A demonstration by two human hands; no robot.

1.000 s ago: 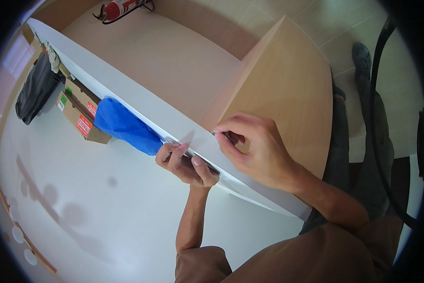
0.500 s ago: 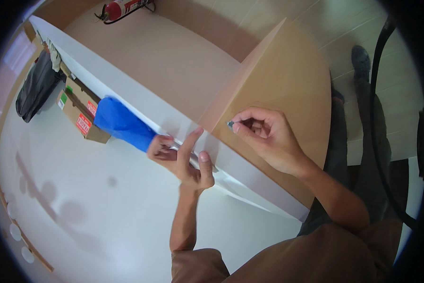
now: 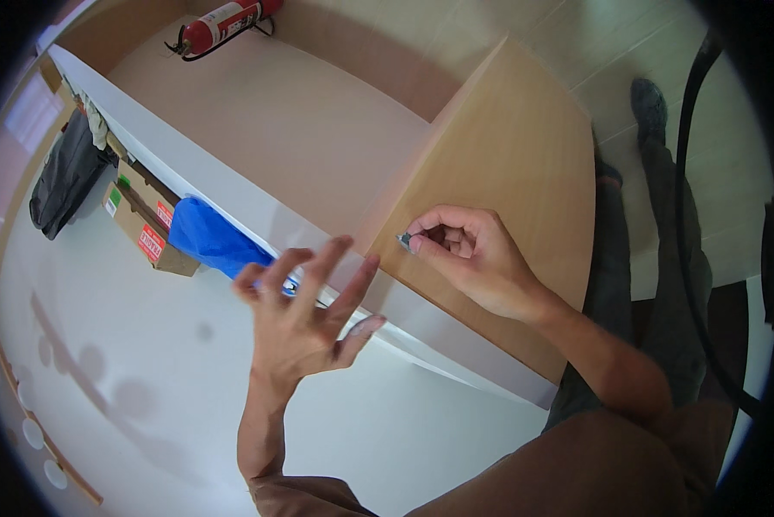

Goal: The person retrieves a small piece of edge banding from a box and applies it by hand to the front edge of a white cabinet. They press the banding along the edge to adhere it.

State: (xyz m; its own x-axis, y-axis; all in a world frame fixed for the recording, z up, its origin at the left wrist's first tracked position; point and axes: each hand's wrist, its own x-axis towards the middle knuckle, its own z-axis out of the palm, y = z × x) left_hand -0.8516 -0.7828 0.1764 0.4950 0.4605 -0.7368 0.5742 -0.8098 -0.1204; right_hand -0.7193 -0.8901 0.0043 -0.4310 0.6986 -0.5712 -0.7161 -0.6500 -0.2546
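Note:
My left hand [image 3: 296, 327] hovers at the long white ledge [image 3: 482, 358], its fingers spread wide and partly blurred. Nothing shows in its grasp. Just beyond its fingertips lies a crumpled blue cloth or bag [image 3: 210, 237], and a small shiny bit peeks out between the fingers, too hidden to name. Over the light wooden panel [image 3: 525, 146], my right hand [image 3: 486, 267] pinches a small dark grey and silvery piece [image 3: 404, 241] between thumb and forefinger. Its other fingers curl into the palm. The kind of that piece is too small to make out.
Past the blue cloth stand a cardboard box [image 3: 178, 261] with red labels and a black bag [image 3: 64, 177]. A red fire extinguisher [image 3: 223, 26] sits at the far end of the recess. To the right hangs a black cable [image 3: 684, 164], near my legs.
My left hand has moved left and slightly nearer, its curled fingers now spread apart. My right hand, still pinching the small piece, has shifted a little to the left.

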